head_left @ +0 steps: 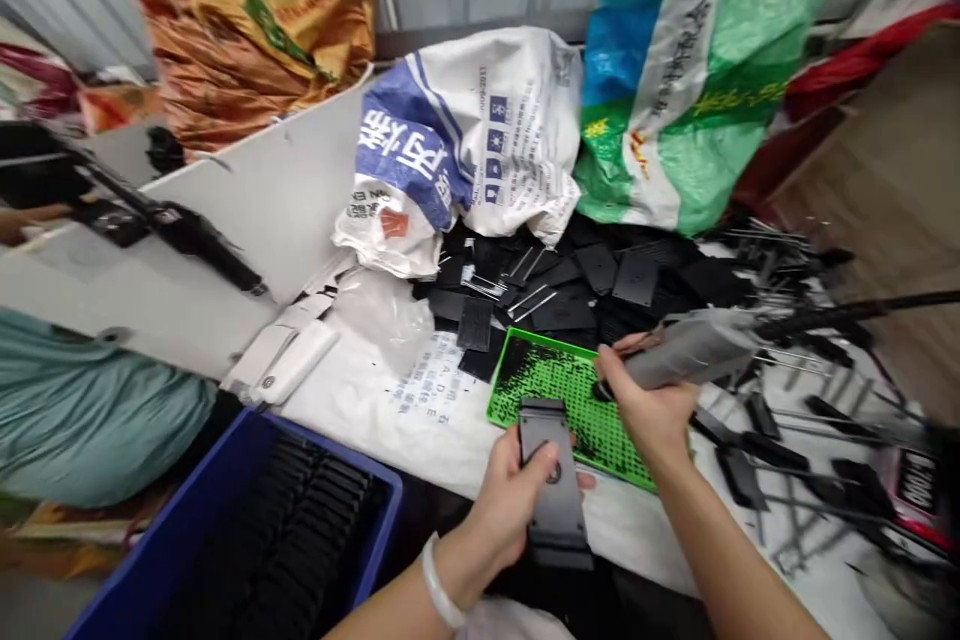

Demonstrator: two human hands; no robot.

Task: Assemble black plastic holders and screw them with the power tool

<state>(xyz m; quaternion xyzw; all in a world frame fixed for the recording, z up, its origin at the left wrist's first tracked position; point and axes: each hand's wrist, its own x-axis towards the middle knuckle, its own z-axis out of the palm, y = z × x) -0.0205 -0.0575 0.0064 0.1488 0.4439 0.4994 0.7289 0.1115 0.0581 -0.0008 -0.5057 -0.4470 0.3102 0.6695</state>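
Our left hand [510,500] is closed around a black plastic bracket [555,530], the fingers behind it and the thumb lying across its face near a round hole. We hold the bracket nearly upright, over the near edge of a green perforated mat [592,430]. Our right hand [652,405] is wrapped firmly around the body of a grey electric screwdriver [697,350], and a black cord [847,312] runs from it off to the right. The tool's nose points left, near the bracket but not touching it. A white bangle [439,580] circles our left wrist. The mat lies on a printed white sack [405,410] spread over the counter [217,230]. Beyond it is a heap of flat black plates [577,290] with small metal pieces among them, backed by a white and blue woven sack [480,120] and a green and blue one [675,70]. To our right, long metal rods with black parts [802,450] lie scattered. To our left, a blue crate [330,460] holds black pieces standing in tight rows [285,520], beside a white plastic fitting [281,355] and a teal cloth [90,410].
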